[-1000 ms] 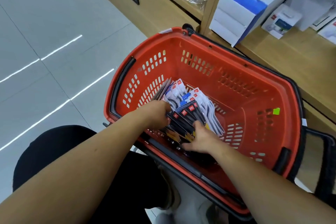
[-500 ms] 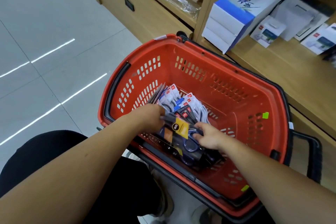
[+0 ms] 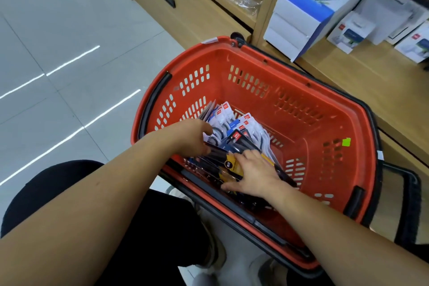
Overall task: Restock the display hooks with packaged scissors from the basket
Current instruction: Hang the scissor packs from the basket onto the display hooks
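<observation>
Gripping "deli"-tagged packs point(image 3: 237, 139) with curled left hand point(image 3: 193, 138), pressing them with flat, spread right hand point(image 3: 254, 175); open room toward basket point(image 3: 290, 81) far wall.

A scissors pack point(image 3: 235, 143) reads "deli".
</observation>
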The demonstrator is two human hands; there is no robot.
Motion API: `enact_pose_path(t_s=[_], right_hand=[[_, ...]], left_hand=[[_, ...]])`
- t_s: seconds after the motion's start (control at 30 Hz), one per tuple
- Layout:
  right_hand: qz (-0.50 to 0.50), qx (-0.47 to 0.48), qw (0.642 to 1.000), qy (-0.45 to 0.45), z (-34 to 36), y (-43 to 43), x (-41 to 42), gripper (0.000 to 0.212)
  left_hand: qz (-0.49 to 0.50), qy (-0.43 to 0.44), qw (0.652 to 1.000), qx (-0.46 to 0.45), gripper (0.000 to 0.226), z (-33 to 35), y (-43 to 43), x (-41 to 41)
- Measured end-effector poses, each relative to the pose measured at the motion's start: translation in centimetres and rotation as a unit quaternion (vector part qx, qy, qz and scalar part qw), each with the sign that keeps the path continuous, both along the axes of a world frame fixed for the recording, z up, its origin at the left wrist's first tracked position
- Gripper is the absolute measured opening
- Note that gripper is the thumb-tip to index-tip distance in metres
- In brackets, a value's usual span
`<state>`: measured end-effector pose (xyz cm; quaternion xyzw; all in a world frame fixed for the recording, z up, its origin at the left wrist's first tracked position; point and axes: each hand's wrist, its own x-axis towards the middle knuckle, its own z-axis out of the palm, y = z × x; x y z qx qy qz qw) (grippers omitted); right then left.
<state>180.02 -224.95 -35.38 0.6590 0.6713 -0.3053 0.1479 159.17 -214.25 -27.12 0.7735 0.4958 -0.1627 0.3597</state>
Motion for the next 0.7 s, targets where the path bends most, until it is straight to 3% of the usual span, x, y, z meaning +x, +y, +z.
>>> enact_pose_path(t_s=[0.17, 0.3, 0.47, 0.6, 0.7], right_hand=[[-0.002, -0.035, 0.998, -0.053, -1.6, 0.7, -2.4, 0.115], [0.011, -0.034, 0.995, -0.088, -2.2, 1.8, -2.8, 0.101], [-0.009, -0.089, 0.995, -0.038, -1.7, 3.1, -1.5, 0.088], [-0.067, -0.118, 0.991, -0.006, -1.5, 3.0, -0.5, 0.053], [-0.087, -0.111, 0.99, -0.002, -1.8, 1.6, -0.5, 0.053]], left_hand=[[0.011, -0.007, 0.999, 0.041, 0.059, -0.2, -0.1, -1.7], [0.021, -0.024, 0.999, 0.013, 0.061, -0.9, -0.2, -1.6], [0.007, -0.018, 1.0, -0.015, 0.058, -1.3, -0.1, -1.5], [0.006, -0.028, 1.0, -0.01, 0.053, -1.1, -0.1, -1.4], [0.0, -0.027, 1.0, 0.003, 0.05, -0.7, -0.3, -1.3]])
